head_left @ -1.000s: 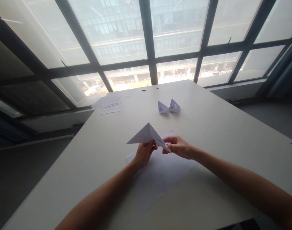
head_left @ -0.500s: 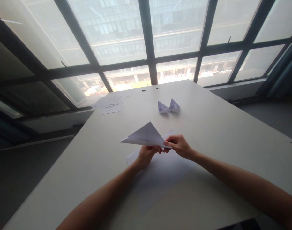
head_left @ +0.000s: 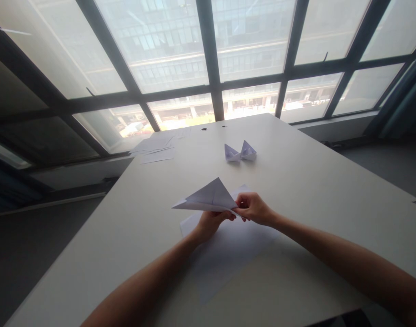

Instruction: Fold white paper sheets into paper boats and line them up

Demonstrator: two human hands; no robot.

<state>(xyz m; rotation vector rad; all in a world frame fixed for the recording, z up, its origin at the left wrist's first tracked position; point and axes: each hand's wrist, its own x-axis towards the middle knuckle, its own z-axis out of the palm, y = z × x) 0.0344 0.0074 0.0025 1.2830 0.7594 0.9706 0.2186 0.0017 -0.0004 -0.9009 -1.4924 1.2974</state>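
Note:
A folded sheet of white paper [head_left: 211, 194], shaped like a wide triangle with its peak up, is held above the table. My left hand [head_left: 209, 223] grips its lower edge from below, the thumb pointing right and some fingers hidden behind the paper. At the right corner my right hand [head_left: 253, 209] pinches the paper between thumb and curled fingers. Beneath both hands lies a flat white sheet [head_left: 224, 259], partly covered by them. Farther off, two small folded paper boats [head_left: 232, 154] stand side by side, touching or nearly so.
Several loose paper sheets [head_left: 156, 147] lie at the far left of the white table [head_left: 317, 181]. A dark object [head_left: 340, 319] shows at the bottom edge, cut off by the frame. Large windows [head_left: 252, 41] rise beyond the table's far end.
The folded paper has tilted and its peak has dropped slightly to the right. My right fingers have shifted a little at the corner, and my left fingertips have moved slightly right.

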